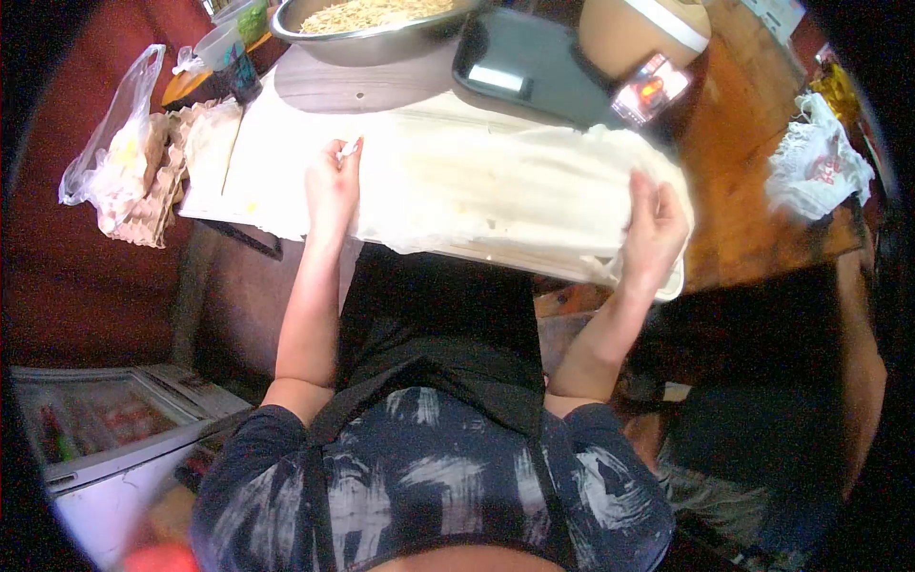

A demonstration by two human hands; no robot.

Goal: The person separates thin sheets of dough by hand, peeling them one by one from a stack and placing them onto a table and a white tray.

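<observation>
A long, thin, pale sheet [496,191], dough-like in look, covers a board and has ragged, rumpled edges, most of all at its right end. My left hand [332,191] is above the board's left part, with thumb and fingers pinched on a small white scrap [349,149]. Over the sheet's right end is my right hand [658,227]. Its fingers are loosely bent and apart, near the rumpled edge, with nothing visible in them. Whether the fingertips touch the sheet is hard to make out.
A metal bowl of pale shreds [372,17], a dark tray [524,67], a lit phone [651,90] and a tan container [639,33] stand behind the board. Plastic bags lie left [119,157] and right [820,162]. Another person's arm [858,353] shows at right.
</observation>
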